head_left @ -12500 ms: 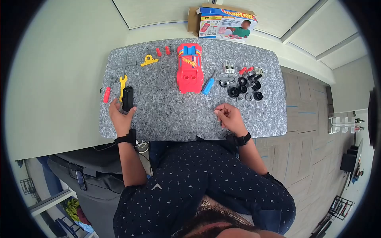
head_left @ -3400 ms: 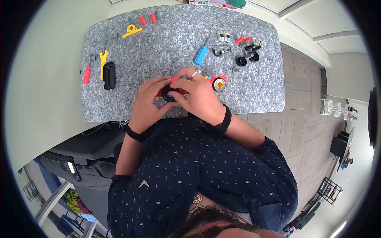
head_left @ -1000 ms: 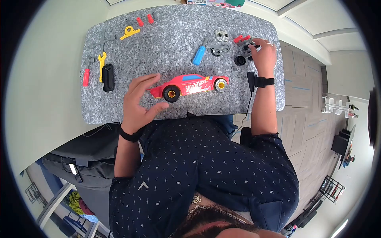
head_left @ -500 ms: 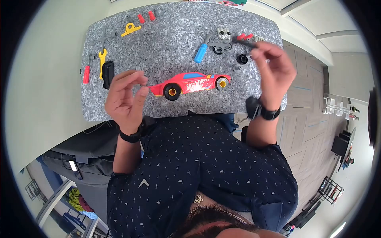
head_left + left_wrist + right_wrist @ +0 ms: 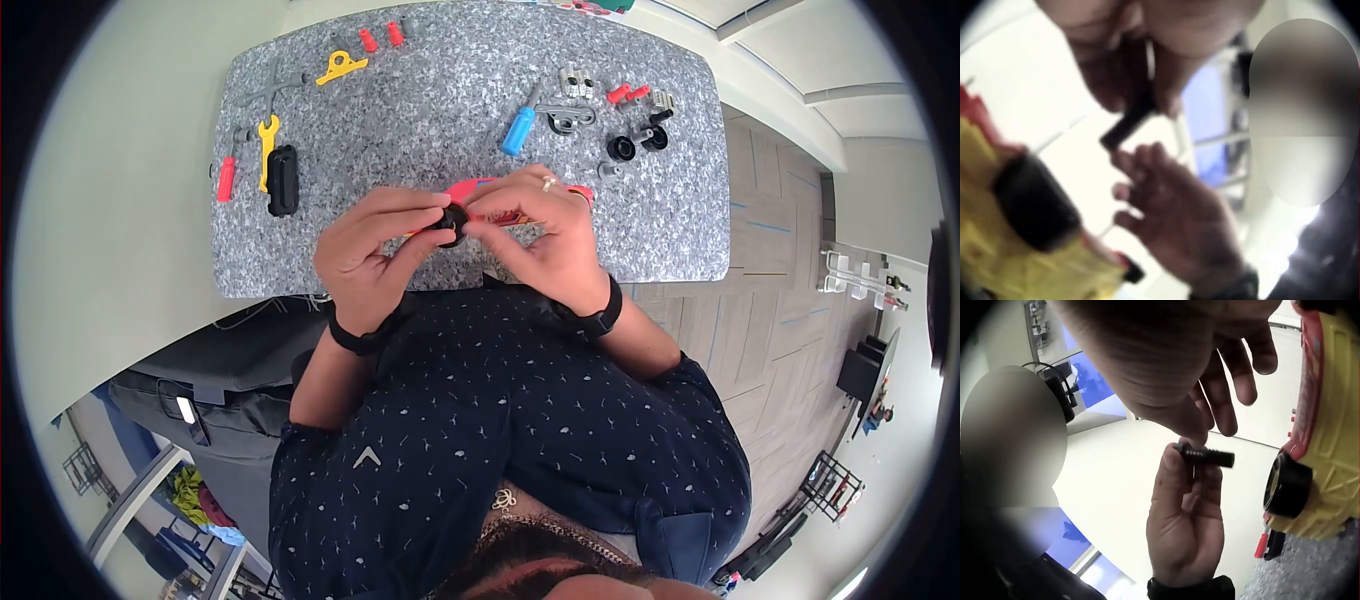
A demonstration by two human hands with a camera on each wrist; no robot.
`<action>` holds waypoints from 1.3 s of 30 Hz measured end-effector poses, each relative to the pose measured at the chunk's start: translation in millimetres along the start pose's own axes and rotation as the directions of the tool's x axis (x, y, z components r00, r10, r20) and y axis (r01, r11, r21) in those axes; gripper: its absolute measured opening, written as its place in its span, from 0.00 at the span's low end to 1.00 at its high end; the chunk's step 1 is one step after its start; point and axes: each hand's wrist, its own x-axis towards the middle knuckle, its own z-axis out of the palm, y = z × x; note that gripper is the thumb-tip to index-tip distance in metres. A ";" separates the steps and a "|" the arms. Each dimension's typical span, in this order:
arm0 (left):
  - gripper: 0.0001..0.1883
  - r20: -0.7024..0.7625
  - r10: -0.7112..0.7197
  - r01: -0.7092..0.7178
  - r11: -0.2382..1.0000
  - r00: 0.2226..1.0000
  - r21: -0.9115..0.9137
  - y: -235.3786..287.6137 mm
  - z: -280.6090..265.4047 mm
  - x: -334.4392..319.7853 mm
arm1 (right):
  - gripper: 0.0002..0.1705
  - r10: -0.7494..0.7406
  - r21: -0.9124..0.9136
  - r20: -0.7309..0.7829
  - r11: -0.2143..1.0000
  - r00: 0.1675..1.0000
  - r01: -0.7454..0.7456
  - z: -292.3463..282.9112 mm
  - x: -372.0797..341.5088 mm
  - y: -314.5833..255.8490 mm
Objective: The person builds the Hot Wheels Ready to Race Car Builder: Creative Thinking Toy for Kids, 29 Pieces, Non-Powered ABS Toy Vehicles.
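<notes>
In the head view both hands meet over the near side of a red toy car (image 5: pixel 462 188), partly hiding it. A black wheel (image 5: pixel 453 224) sits on the car below their fingertips. My left hand (image 5: pixel 365 255) pinches a short black bolt (image 5: pixel 1210 455) with a ribbed shank, held between thumb and fingers in the right wrist view. My right hand (image 5: pixel 548 240) has its fingers spread and relaxed, fingertips right at the bolt. The car's yellow underside (image 5: pixel 1338 431) and a wheel (image 5: pixel 1288 485) appear beside the hands; the left wrist view is blurred.
Behind the hands lie a blue screwdriver (image 5: pixel 518 132), a grey part (image 5: pixel 570 117), black wheels (image 5: pixel 621 149) and small red pieces (image 5: pixel 622 94). Leftward are a yellow wrench (image 5: pixel 267 150), a black part (image 5: pixel 283 180), a red-handled tool (image 5: pixel 226 180) and a yellow piece (image 5: pixel 341 67).
My right hand took a black bolt from the parts at right and brought it left over the car. My left hand has closed in and now pinches it. Earlier the car stood farther back.
</notes>
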 end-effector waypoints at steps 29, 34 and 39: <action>0.24 0.212 -0.120 0.052 0.952 0.970 0.300 -17.8 -14.7 -9.7 | 0.04 0.198 -0.066 -0.246 0.973 0.949 -0.220 -59.0 -18.3 29.9; 0.22 0.128 -0.133 0.098 0.963 0.983 0.252 -16.8 -15.1 -8.8 | 0.05 0.269 0.027 -0.332 0.961 0.904 -0.276 -77.2 -31.6 42.9; 0.20 0.152 -0.127 0.082 0.959 0.980 0.271 -21.8 -6.6 -9.2 | 0.05 0.253 -0.056 -0.292 0.958 0.922 -0.280 -70.3 -34.6 40.6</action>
